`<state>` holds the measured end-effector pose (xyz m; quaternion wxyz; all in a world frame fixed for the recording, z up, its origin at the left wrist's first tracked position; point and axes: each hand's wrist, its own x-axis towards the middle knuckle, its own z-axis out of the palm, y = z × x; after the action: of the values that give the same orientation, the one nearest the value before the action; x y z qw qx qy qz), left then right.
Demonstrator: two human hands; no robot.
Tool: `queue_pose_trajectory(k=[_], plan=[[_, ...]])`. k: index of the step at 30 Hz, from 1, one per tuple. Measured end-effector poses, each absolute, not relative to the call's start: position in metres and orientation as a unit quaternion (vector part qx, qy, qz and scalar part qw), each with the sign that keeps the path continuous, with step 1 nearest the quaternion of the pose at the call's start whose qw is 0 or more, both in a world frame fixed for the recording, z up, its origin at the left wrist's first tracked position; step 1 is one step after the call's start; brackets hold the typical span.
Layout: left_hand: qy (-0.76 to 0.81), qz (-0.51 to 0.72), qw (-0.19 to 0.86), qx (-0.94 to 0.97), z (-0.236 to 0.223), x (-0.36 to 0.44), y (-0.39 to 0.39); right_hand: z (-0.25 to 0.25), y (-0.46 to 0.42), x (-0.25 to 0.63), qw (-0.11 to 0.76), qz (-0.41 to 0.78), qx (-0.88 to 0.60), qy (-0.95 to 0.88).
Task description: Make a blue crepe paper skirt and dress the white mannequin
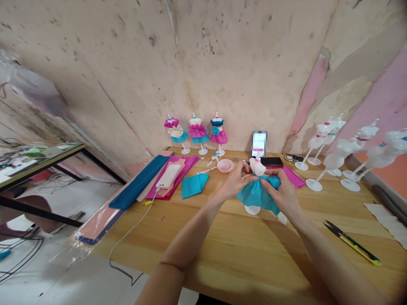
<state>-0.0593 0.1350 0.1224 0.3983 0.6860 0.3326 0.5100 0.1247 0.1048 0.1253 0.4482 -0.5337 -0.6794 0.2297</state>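
Left hand (234,183) and right hand (282,191) are both on the white dress form (257,167), which sits mid-surface on the wooden table (222,254). Fingers of each hand are together, pinching the teal crepe paper skirt (258,197) in at the waist. The form's round base (252,209) shows just below the skirt.

Risks: crepe is thin, so too hard a pinch could tear the gathers. Easing off either hand could let the pleats spring loose and the skirt slide down. The form looks top-heavy on a narrow stem, so sideways pressure could tip it. The pink bowl (225,165) sits just past the left hand, where a slip could knock it. Snips (351,242) lie near the right forearm.
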Motion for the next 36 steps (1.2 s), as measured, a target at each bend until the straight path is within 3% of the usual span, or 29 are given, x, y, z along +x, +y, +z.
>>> queue_pose_trajectory(k=[6, 17, 26, 36], plan=[[0.284, 0.515, 0.494, 0.640, 0.124, -0.059, 0.128, 0.136, 0.097, 0.124, 0.462, 0.259, -0.508, -0.679], [0.296, 0.530, 0.482, 0.631, 0.117, -0.053, 0.121, 0.143, 0.092, 0.123, 0.462, 0.378, -0.476, -0.646], [0.290, 0.530, 0.473, 0.641, 0.117, -0.051, 0.119, 0.131, 0.093, 0.121, 0.444, 0.151, -0.515, -0.718], [0.281, 0.528, 0.485, 0.638, 0.125, -0.050, 0.112, 0.132, 0.090, 0.120, 0.472, 0.151, -0.519, -0.697]])
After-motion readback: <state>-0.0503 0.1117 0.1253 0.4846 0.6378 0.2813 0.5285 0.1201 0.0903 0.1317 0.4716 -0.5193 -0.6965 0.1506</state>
